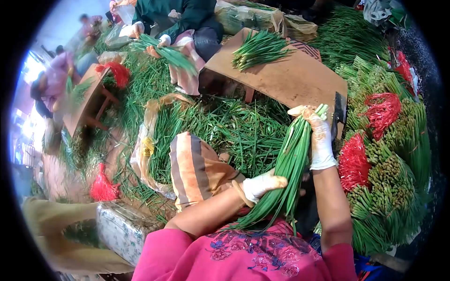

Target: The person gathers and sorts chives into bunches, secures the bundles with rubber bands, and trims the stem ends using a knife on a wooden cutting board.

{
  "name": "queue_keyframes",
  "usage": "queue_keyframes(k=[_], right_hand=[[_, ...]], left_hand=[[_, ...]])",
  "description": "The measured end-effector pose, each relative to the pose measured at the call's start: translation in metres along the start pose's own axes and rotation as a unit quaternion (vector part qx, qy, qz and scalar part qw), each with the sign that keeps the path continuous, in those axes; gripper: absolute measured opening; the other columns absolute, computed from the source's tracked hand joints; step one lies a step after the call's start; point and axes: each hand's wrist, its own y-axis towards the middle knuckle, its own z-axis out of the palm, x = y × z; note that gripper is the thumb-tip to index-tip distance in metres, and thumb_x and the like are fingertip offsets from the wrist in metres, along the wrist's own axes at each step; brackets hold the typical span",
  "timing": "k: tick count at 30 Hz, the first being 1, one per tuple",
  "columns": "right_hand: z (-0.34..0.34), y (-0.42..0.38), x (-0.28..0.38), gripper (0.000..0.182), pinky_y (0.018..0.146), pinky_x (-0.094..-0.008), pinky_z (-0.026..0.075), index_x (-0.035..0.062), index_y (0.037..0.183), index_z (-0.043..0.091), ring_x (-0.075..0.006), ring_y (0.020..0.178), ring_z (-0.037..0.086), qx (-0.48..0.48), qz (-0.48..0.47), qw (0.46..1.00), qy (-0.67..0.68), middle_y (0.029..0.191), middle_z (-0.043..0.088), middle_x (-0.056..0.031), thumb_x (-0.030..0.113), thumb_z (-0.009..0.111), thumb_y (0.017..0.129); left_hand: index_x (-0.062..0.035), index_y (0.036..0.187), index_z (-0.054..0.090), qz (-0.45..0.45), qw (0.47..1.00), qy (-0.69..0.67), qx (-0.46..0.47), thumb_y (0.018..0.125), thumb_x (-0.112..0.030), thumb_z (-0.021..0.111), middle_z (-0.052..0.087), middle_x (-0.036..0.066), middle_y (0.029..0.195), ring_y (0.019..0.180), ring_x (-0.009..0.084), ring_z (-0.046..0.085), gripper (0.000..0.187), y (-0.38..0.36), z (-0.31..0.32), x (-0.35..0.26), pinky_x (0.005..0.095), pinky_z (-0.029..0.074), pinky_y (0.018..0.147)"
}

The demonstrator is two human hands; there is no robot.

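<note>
Chive bunch (288, 161) upright, cut ends upward

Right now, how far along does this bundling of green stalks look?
Done: stacked bundles lie at the right, with red ties among them. In hand: the left hand and right hand, both gloved, grip one bunch of green stalks. Left: a big loose heap lies ahead, and another small pile sits on the wooden board.
</note>
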Motion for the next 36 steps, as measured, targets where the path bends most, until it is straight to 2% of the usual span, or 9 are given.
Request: queue_keyframes(k=[4,6,11,16,20,24,27,28,36], right_hand=[[-0.006,0.009,-0.004,0.034,0.064,-0.0255,0.049,0.0002,0.096,0.065,-0.0117,0.071,0.06,0.051,0.037,0.997,-0.052,0.078,0.062,-0.0032,0.033,0.057,0.087],[-0.021,0.022,-0.002,0.037,0.081,-0.0282,0.044,0.0033,0.097,0.066,-0.0135,0.088,0.057,0.096,-0.088,0.98,-0.153,0.091,0.064,-0.003,0.038,0.058,0.086],[-0.093,0.038,0.047,0.018,0.044,-0.0156,0.032,0.0016,0.09,0.063,-0.0009,0.049,0.042,-0.142,-0.183,0.961,-0.147,0.07,0.06,0.0004,0.016,0.053,0.091],[-0.012,-0.018,0.04,0.014,0.049,-0.0187,0.04,0.0073,0.094,0.067,-0.0061,0.05,0.046,0.027,-0.118,0.94,-0.319,0.072,0.063,0.0002,0.015,0.063,0.083],[0.01,-0.023,0.012,0.047,0.059,-0.0339,0.05,0.012,0.114,0.059,-0.0265,0.067,0.063,0.051,-0.173,0.707,-0.683,0.086,0.065,-0.0127,0.025,0.072,0.071],[0.006,-0.013,-0.019,0.022,0.061,-0.0346,0.05,0.0096,0.092,0.065,-0.0289,0.071,0.063,0.065,-0.264,0.764,-0.585,0.081,0.066,-0.0085,0.02,0.068,0.073],[-0.005,0.0,0.015,0.015,0.043,-0.0187,0.037,0.0044,0.092,0.064,-0.0035,0.051,0.047,0.003,-0.154,0.976,-0.154,0.07,0.061,-0.0037,0.018,0.059,0.088],[-0.016,0.003,0.041,0.021,0.039,-0.0141,0.028,-0.0002,0.099,0.061,-0.0002,0.047,0.037,0.014,-0.127,0.988,0.093,0.072,0.059,-0.0012,0.017,0.057,0.089],[-0.08,-0.001,0.089,0.029,0.036,-0.0159,0.023,-0.0069,0.116,0.051,-0.0024,0.043,0.029,0.002,-0.284,0.909,0.306,0.063,0.044,-0.0019,0.01,0.048,0.093]], left_hand=[[-0.0014,0.134,0.039,-0.055,0.997,0.031,-0.048,0.07,-0.023,0.073,0.059,0.005,0.099,0.073,0.0116,0.058,0.075,-0.007,0.003,-0.006,0.0239,0.048,0.061],[-0.0017,0.131,0.043,-0.058,0.993,0.074,-0.067,0.071,-0.023,0.073,0.061,0.005,0.09,0.066,0.0099,0.058,0.071,-0.004,-0.018,-0.004,0.0221,0.047,0.057],[-0.002,0.119,0.054,-0.017,0.982,0.096,-0.162,0.073,-0.012,0.071,0.064,0.009,0.086,0.065,0.016,0.059,0.05,-0.007,-0.031,-0.017,0.0282,0.049,0.055],[-0.0003,0.097,0.06,0.051,0.962,0.141,-0.23,0.074,-0.009,0.068,0.062,0.008,0.072,0.054,0.0157,0.057,0.026,0.004,-0.025,-0.029,0.027,0.048,0.051],[-0.0011,0.092,0.06,0.045,0.946,0.195,-0.253,0.073,-0.007,0.07,0.062,0.006,0.073,0.059,0.0137,0.058,0.023,0.008,-0.028,-0.023,0.0265,0.048,0.054],[-0.0018,0.089,0.06,0.05,0.935,0.234,-0.261,0.074,-0.008,0.071,0.061,0.005,0.072,0.061,0.0134,0.057,0.021,0.007,-0.028,-0.025,0.0267,0.048,0.055],[-0.0018,0.088,0.06,0.056,0.936,0.214,-0.275,0.075,-0.009,0.071,0.06,0.005,0.07,0.059,0.0136,0.057,0.019,0.004,-0.035,-0.026,0.027,0.048,0.053],[-0.0019,0.088,0.06,0.055,0.936,0.202,-0.283,0.075,-0.009,0.071,0.06,0.005,0.069,0.059,0.0136,0.057,0.019,0.001,-0.038,-0.026,0.027,0.047,0.053],[-0.003,0.091,0.057,0.078,0.915,0.231,-0.321,0.071,-0.007,0.073,0.059,0.005,0.068,0.055,0.0141,0.056,0.026,0.002,-0.055,-0.033,0.0266,0.047,0.05]])
